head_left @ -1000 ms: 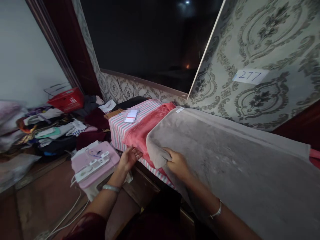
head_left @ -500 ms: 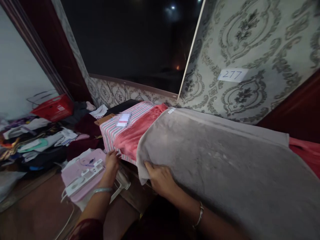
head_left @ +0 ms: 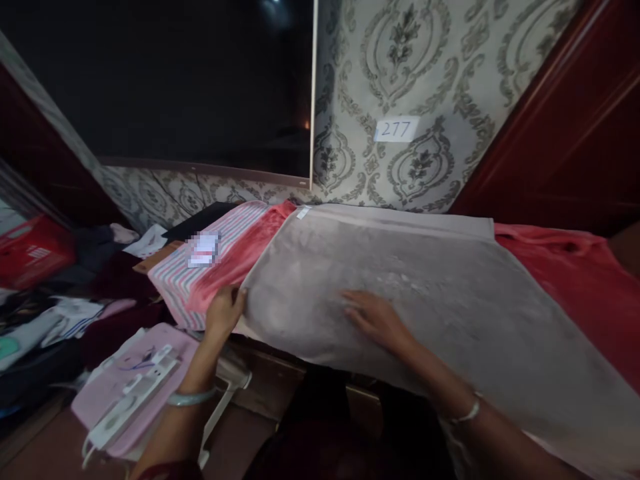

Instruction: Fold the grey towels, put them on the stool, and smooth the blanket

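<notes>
A large grey fleece cloth [head_left: 425, 287] lies spread over a red cloth [head_left: 565, 280] on a raised surface. My right hand [head_left: 375, 319] rests flat on the grey cloth with its fingers stretched out. My left hand [head_left: 223, 311] is closed on the grey cloth's left edge, next to a pink-red cloth [head_left: 235, 263] and a striped cloth [head_left: 200, 257] beneath it.
A pink box [head_left: 130, 387] with a white power strip [head_left: 133, 393] stands at the lower left. Heaped clothes [head_left: 55, 320] and a red basket [head_left: 30, 250] lie at the left. A dark screen [head_left: 175, 80] and patterned wall with a "277" label [head_left: 395, 129] stand behind.
My right hand let go of the grey cloth's corner and moved right, flat onto its top. My left hand shifted from the pink cloth to grip the grey edge. The view swung right.
</notes>
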A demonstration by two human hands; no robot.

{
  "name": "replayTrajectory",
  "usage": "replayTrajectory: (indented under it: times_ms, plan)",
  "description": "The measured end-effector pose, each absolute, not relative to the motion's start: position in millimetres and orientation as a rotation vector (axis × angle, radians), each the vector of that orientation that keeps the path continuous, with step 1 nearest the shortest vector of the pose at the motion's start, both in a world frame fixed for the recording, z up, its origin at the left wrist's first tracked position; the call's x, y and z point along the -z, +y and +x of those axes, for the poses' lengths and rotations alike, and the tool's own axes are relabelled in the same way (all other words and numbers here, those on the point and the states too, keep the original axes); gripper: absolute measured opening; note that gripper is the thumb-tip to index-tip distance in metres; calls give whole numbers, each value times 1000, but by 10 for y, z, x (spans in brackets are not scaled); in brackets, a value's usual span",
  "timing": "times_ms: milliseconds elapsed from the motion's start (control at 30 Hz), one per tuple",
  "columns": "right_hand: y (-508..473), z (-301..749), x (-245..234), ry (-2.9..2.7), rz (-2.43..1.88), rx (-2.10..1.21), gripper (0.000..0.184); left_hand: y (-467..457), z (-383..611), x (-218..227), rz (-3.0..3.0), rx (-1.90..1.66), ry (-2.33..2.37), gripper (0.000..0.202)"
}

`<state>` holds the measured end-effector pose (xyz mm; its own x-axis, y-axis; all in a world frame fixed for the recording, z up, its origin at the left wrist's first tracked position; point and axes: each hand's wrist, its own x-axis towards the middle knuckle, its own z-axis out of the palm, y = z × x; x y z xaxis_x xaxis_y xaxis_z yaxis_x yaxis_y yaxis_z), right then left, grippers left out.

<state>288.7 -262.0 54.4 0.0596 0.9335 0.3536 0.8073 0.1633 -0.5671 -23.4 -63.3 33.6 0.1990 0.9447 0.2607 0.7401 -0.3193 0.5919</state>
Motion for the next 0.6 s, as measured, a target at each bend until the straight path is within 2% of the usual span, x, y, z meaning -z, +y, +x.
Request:
replayTrajectory:
  times_ms: [100,233,367,600]
  plan:
    - [-3024,3812,-418,-1539,-1996,63,47,-572,-170,-314,2255,-697,1703,37]
    - [-3696,4614,-196,-1306,-2451,324,61,-471,-99,-319,2217,-562,1889,31]
    - [-4054,4806,76,-1169,-2770,250,64,-426,-45,-376,2159,-554,1929,23]
    - [-4073,4763,141,-1148,-2736,237,66,-434,-34,-538,2003,-736,1799,18]
